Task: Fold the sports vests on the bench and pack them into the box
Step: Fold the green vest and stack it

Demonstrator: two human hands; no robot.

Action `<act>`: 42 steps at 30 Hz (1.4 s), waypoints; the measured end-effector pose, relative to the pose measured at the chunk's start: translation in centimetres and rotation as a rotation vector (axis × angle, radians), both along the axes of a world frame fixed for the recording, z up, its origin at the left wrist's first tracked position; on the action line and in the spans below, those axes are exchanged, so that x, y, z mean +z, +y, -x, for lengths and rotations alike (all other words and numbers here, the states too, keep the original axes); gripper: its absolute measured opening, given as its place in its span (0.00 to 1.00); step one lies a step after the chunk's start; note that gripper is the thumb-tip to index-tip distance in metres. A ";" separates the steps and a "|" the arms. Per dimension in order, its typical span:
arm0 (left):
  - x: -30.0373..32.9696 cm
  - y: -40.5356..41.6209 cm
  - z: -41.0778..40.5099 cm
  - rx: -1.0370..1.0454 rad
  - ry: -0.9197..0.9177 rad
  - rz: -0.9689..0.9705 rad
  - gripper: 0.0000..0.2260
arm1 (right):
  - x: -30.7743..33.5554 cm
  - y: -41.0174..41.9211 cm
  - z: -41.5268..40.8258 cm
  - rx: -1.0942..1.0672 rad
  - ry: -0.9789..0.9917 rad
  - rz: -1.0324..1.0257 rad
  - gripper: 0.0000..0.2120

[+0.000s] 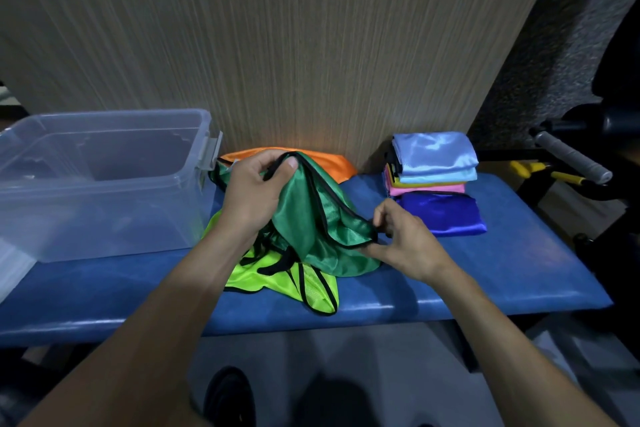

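Head view: left hand (254,191) and right hand (403,241) both pinching black trim of green vest (311,232), lifted above yellow vest (298,282) on counter (485,270). Mid-fold, probably. Next: align edges, flatten. Box (104,180) left, apparently empty.

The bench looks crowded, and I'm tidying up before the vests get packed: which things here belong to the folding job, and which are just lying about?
Part of the job:
- dark green vest, gripped by left hand and right hand
- lime vest
- orange vest
- folded stack
- clear box
- blue bench

Lying about:
- yellow-handled tool
- grey-gripped bar
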State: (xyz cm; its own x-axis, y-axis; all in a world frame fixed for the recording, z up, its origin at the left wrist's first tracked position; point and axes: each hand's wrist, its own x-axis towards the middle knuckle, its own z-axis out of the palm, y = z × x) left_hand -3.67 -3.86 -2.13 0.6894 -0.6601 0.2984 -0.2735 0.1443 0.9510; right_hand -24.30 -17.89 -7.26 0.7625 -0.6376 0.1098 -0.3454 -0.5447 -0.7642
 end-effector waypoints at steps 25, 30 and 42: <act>2.0 2.9 -1.9 0.058 -0.313 -0.038 0.09 | 2.5 0.1 0.1 -0.117 -0.419 0.170 0.07; 9.1 5.3 -4.4 -0.098 -0.525 -0.112 0.10 | 10.9 -2.0 1.1 -0.107 -0.540 0.105 0.10; 31.6 13.0 -3.8 -0.290 -0.875 -0.038 0.16 | 36.4 0.8 5.4 0.031 -0.578 0.476 0.04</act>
